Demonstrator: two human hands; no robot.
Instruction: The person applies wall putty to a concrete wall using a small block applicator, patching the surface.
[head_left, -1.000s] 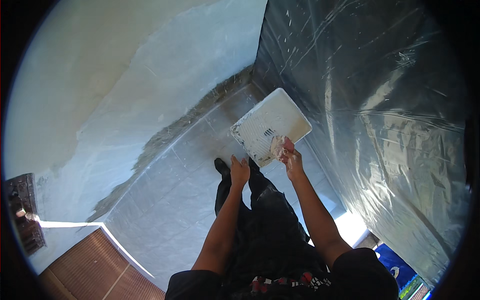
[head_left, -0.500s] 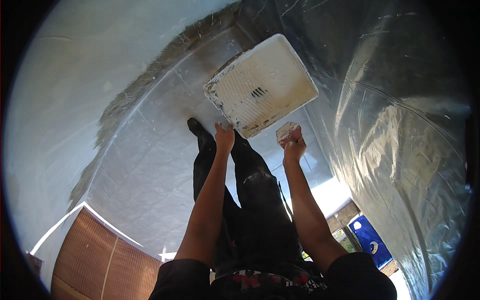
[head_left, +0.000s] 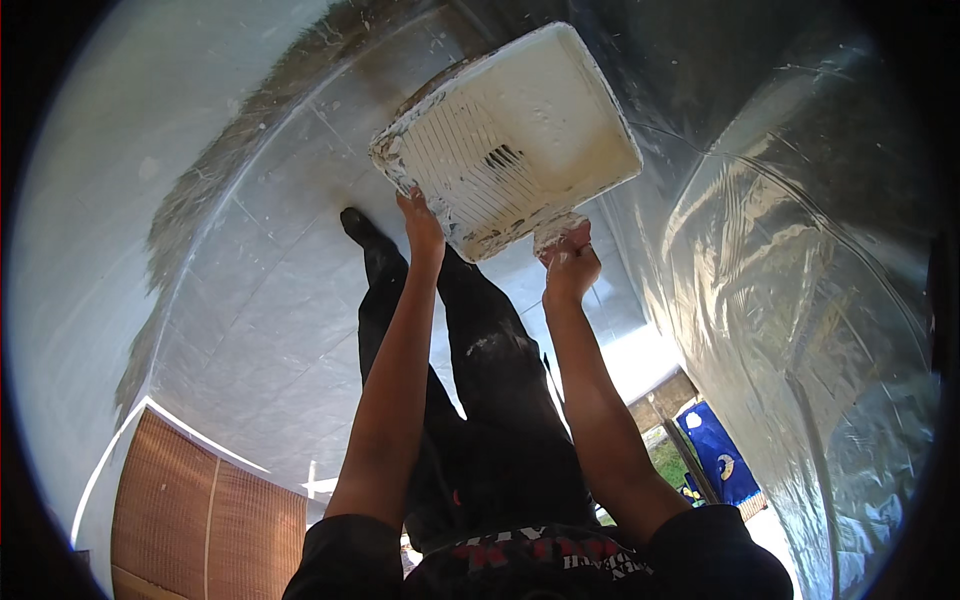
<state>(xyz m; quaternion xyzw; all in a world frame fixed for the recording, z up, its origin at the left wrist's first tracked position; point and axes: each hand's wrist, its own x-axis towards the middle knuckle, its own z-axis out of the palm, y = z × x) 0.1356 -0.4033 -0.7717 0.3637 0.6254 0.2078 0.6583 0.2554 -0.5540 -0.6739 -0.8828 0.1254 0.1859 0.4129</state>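
A wide, cream-coloured paint tray (head_left: 585, 95) with a ribbed slope lies ahead of me, streaked with white paint. My left hand (head_left: 424, 228) has its fingers closed at the tray's near-left edge. Some fingertips there are hidden. In my right hand (head_left: 573, 268) is a short pinkish paintbrush (head_left: 556, 233), its broad end caked in white. That end meets or overlaps the tray's near rim on the right side. I cannot tell whether it touches.
Grey sheeting (head_left: 250, 290) covers the floor under my legs. Shiny plastic sheeting (head_left: 770, 240) hangs on the right. A pale wall (head_left: 90, 230) with a dark rough band curves along the left. A brown woven panel (head_left: 190, 500) stands at lower left, a blue cloth (head_left: 720, 455) at lower right.
My left hand has moved up along the tray's near-left edge and closed there. The paintbrush in my right hand has come from beside the tray to its near rim. The whole view has shifted slightly.
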